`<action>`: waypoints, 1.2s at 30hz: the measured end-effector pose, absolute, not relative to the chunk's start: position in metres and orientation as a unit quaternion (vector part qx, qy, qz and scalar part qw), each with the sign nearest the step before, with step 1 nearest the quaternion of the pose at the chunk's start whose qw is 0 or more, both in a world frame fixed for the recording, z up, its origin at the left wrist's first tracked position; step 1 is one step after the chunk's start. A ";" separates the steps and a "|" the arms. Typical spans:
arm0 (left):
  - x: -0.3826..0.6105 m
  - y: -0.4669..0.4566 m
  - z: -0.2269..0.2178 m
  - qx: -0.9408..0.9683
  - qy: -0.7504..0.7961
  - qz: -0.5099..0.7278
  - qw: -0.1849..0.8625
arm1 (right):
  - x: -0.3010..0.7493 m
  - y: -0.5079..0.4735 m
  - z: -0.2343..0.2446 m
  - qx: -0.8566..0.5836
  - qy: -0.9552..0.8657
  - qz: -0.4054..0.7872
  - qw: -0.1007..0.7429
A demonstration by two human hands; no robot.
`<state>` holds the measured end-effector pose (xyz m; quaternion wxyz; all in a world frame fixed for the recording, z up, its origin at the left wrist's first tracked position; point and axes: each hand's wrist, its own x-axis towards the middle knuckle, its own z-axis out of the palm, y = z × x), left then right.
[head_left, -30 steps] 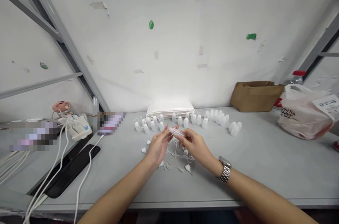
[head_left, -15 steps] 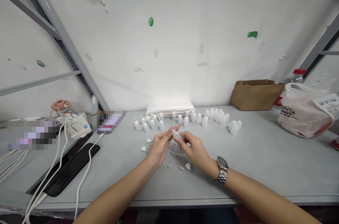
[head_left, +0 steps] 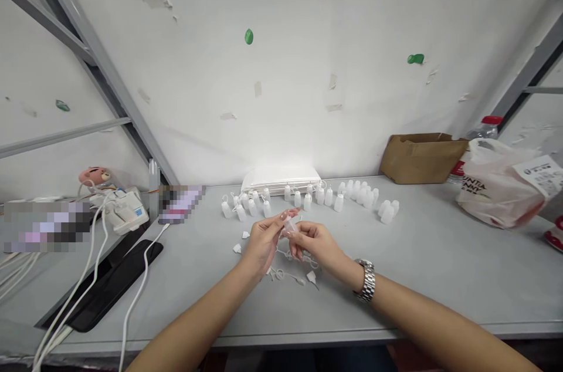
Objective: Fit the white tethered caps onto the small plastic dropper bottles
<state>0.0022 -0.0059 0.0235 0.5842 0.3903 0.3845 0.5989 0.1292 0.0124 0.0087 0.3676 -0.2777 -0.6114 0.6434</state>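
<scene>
Both my hands hold one small translucent plastic bottle [head_left: 290, 224] above the middle of the grey table. The fingers of my left hand [head_left: 264, 238] grip its upper end, and those of my right hand [head_left: 317, 243] are closed around its lower part. Beneath my hands lie several white looped cords [head_left: 281, 274] and small white caps [head_left: 312, 277]. To the left of my left hand are two more white caps [head_left: 237, 249]. Beyond my hands stand several small white bottles with cord loops [head_left: 266, 208]; right of them are plain bottles without visible loops [head_left: 368, 198].
A white flat stack [head_left: 281, 177] rests against the wall. At the right stand a brown paper box [head_left: 422, 159] and a white plastic bag [head_left: 492, 190]. Leftward lie a black phone [head_left: 116, 287], white cables [head_left: 143, 284] and a power strip [head_left: 125, 212].
The bottle has turned from a slanted, nearly lying pose to a more upright one. My right hand has rolled, with its fingers curling under. The whole view has shifted slightly.
</scene>
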 end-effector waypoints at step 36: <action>-0.005 0.001 0.021 0.397 0.388 0.619 0.556 | 0.136 0.017 0.016 -0.302 -0.529 0.686 0.397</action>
